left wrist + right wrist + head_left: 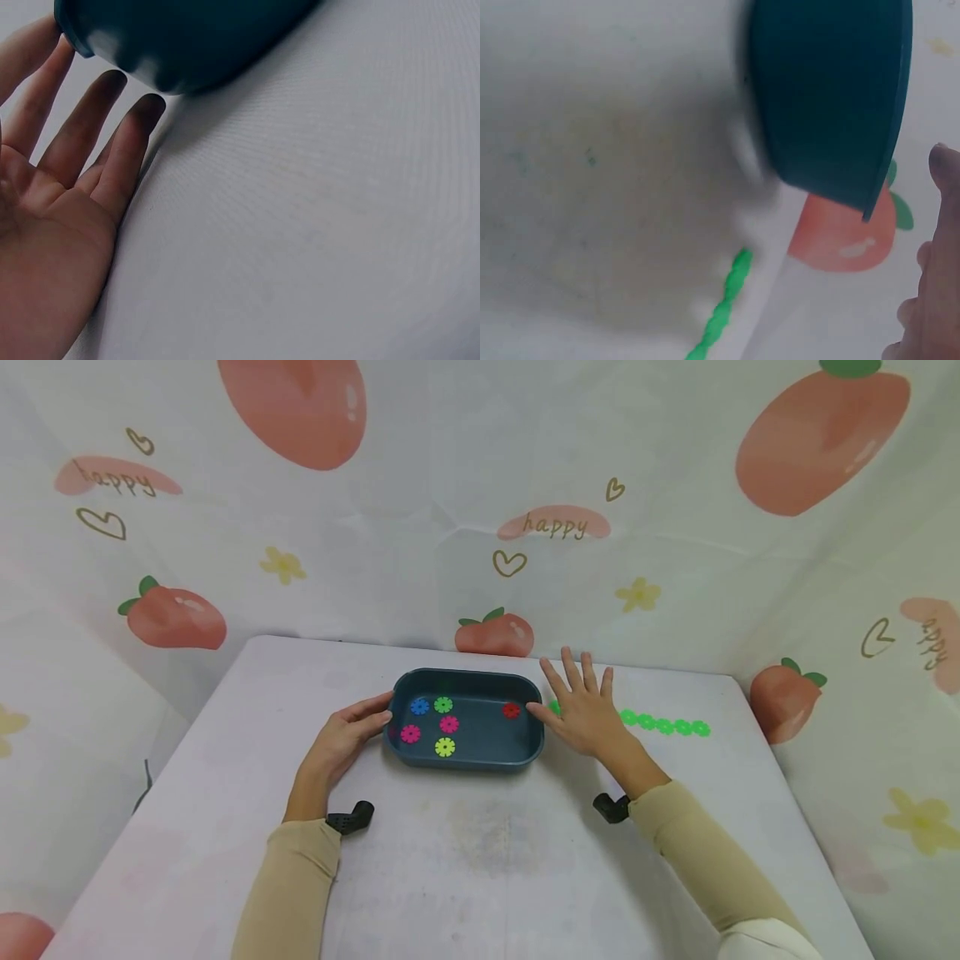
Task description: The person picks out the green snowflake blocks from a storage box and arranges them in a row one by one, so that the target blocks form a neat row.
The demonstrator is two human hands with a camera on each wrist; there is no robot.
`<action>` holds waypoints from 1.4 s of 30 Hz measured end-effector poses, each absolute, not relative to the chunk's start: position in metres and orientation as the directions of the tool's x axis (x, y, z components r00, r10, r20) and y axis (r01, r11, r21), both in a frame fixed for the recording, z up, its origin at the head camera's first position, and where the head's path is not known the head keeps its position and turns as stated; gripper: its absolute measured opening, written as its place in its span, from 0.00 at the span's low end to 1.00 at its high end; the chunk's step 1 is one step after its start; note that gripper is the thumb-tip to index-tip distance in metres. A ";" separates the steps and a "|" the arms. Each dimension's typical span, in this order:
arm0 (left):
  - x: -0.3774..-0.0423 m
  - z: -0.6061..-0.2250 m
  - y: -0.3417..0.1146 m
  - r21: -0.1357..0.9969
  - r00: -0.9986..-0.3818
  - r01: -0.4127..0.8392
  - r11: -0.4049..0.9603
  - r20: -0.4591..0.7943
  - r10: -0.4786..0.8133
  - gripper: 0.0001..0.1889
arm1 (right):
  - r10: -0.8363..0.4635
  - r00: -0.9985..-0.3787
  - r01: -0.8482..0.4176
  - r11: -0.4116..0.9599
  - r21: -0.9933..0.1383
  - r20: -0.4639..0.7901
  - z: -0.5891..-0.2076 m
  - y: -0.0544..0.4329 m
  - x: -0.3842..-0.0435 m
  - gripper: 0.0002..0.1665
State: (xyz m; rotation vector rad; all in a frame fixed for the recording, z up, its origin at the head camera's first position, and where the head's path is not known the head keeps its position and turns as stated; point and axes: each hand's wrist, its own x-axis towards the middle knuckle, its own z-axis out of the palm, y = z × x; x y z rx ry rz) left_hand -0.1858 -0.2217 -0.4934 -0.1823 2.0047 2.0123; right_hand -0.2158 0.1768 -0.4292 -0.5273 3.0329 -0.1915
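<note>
A dark teal plastic tray [468, 760] stands on the table and holds several small notched discs: a blue disc [419, 706], a green disc [443, 704], two pink ones, a yellow disc [445, 747] and a red disc [511, 710]. At its left end, my left hand [341, 739] touches the outside of the rim with thumb and forefinger; the other fingers extend loosely below in the left wrist view. My right hand [583, 714] is spread wide, its thumb [946, 169] raised by the tray's right rim. Behind that hand runs a row of joined green discs [665, 725], partly hidden.
The white table [480, 877] has a faint stain in front of the tray. A printed cloth [420, 543] with fruit and flowers hangs behind and at both sides. Each wrist carries a black camera mount [352, 817]. A dark cord [144, 785] shows at the left edge.
</note>
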 end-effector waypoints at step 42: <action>-0.187 -0.495 -0.222 0.960 -0.952 -0.279 0.014 -0.278 0.128 0.32 | -0.552 -0.821 -0.570 0.785 -0.243 0.144 -0.423 0.074 -0.233 0.48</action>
